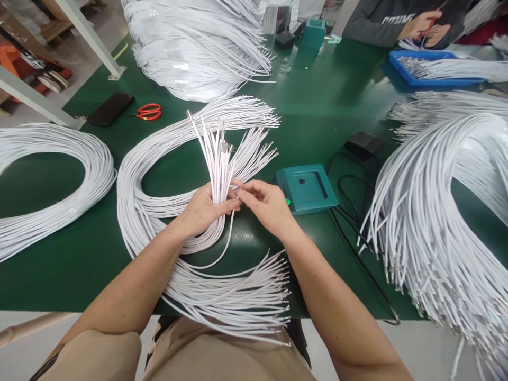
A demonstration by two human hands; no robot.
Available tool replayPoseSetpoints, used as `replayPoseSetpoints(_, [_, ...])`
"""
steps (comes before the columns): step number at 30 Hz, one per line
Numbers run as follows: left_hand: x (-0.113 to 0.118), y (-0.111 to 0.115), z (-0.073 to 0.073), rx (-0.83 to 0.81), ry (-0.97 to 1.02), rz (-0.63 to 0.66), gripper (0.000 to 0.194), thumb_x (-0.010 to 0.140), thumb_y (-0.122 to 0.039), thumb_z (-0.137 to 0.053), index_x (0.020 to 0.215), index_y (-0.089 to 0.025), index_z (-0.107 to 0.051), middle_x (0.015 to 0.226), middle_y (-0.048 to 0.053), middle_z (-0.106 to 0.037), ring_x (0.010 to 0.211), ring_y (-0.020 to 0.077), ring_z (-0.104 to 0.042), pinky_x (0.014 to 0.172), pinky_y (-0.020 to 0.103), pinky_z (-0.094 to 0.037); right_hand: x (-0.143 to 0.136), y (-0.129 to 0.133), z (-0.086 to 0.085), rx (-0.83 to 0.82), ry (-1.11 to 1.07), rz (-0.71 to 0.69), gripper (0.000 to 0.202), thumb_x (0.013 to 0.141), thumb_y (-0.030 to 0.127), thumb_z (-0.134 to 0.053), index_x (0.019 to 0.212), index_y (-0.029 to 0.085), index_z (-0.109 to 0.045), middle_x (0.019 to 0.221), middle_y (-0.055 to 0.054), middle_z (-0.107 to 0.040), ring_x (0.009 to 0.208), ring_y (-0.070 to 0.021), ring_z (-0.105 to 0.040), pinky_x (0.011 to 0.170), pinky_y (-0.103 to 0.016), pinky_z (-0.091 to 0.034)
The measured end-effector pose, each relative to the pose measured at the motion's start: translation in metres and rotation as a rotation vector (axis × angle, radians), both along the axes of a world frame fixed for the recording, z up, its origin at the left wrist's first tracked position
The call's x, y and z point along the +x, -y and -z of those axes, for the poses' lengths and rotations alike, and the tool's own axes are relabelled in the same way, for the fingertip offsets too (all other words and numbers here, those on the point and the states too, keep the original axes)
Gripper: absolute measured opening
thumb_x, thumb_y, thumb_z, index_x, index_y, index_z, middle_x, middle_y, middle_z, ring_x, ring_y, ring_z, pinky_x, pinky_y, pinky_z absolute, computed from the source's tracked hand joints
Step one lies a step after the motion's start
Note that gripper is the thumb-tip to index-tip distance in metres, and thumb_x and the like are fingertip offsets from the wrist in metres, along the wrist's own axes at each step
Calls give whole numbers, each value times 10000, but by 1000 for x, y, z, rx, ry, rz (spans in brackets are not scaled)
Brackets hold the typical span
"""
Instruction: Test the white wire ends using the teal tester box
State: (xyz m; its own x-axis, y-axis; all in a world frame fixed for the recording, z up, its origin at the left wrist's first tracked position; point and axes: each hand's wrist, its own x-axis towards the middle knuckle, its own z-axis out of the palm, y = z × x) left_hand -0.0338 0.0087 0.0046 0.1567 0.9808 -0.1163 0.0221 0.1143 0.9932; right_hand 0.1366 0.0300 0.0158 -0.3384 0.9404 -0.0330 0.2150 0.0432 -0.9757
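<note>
My left hand [202,209] is wrapped round an upright bunch of white cables [218,169], whose metal-tipped ends fan out above the fingers. Close beside it, my right hand [268,203] pinches the end of a single white cable [230,233] that hangs in a curve below the hands. The fingertips of both hands nearly meet. Under and around my left hand, a large loop of white cables [129,185] lies on the green table, with loose ends pointing right. Just right of my right hand sits a teal device [313,190] with a square recess and a green button.
Coiled white cables [95,164] lie at left, with a big pile [190,47] behind and another bundle [416,211] at right. Red-handled scissors [148,111] and a dark phone [110,108] lie back left. A person [397,24] works beside a blue tray [448,82].
</note>
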Motion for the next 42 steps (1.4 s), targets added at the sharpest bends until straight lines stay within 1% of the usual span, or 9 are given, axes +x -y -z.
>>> replayPoseSetpoints(5, [-3, -4, -1, -129, 111, 15, 449, 640, -281, -831, 1040, -166, -662, 687, -14, -642, 614, 140, -645, 592, 246, -515, 2, -1, 9, 392, 306, -40, 240, 924, 216, -467, 740, 168, -615, 769, -26, -611, 743, -137, -548, 699, -261, -404])
replayPoseSetpoints(8, [-4, -6, 3, -192, 168, -1, 474, 631, -271, -834, 1055, -152, -657, 700, -2, -658, 617, 140, -652, 598, 247, -515, 2, -1, 10, 703, 606, -107, 299, 961, 187, -370, 780, 156, -606, 836, -73, -603, 778, -172, -517, 711, -302, -384])
replayPoseSetpoints(11, [-5, -7, 7, -195, 121, -22, 497, 625, -265, -833, 1068, -143, -645, 704, 1, -663, 654, 154, -666, 610, 251, -519, 5, -2, 8, 853, 840, -139, 249, 961, 192, -383, 888, 157, -619, 909, -96, -632, 866, -217, -513, 809, -354, -370])
replayPoseSetpoints(14, [-4, -8, 9, -178, 24, -38, 496, 653, -272, -808, 1097, -149, -625, 725, -4, -668, 678, 155, -672, 646, 268, -534, 12, -5, 6, 857, 966, -59, 190, 940, 189, -433, 983, 153, -615, 997, -106, -660, 966, -251, -514, 981, -415, -306])
replayPoseSetpoints(17, [-4, -9, 10, -162, -34, -43, 480, 672, -258, -783, 1107, -150, -610, 727, -7, -666, 668, 151, -668, 643, 271, -536, 19, -10, 6, 809, 1042, -68, 170, 893, 114, -454, 895, 152, -619, 892, -82, -683, 879, -234, -531, 1043, -421, -258])
replayPoseSetpoints(28, [0, -12, 14, -177, -172, -100, 472, 648, -239, -775, 1079, -144, -606, 718, 5, -693, 675, 185, -697, 667, 307, -560, 21, -21, 7, 815, 1000, -86, 175, 773, 28, -497, 754, 174, -594, 714, -61, -662, 814, -233, -464, 835, -348, -320])
replayPoseSetpoints(37, [5, -14, 16, -191, -268, -125, 457, 629, -210, -764, 1057, -161, -609, 724, 6, -711, 649, 198, -708, 669, 311, -546, 20, -20, 11, 804, 1000, -71, 158, 793, 55, -512, 757, 182, -601, 676, -52, -647, 802, -230, -473, 875, -366, -351])
replayPoseSetpoints(40, [4, -13, 17, -188, -258, -118, 455, 635, -217, -762, 1058, -155, -607, 726, 12, -713, 658, 201, -712, 679, 315, -549, 22, -17, 7, 793, 1010, -20, 94, 855, 166, -539, 829, 182, -628, 782, -60, -684, 904, -246, -517, 1036, -449, -304])
replayPoseSetpoints(42, [3, -13, 18, -190, -264, -109, 453, 646, -231, -758, 1069, -161, -611, 737, 18, -722, 682, 208, -718, 708, 331, -555, 25, -16, 6, 779, 1043, 137, 150, 893, 234, -523, 962, 171, -641, 1022, -104, -696, 1071, -285, -513, 1116, -551, -194])
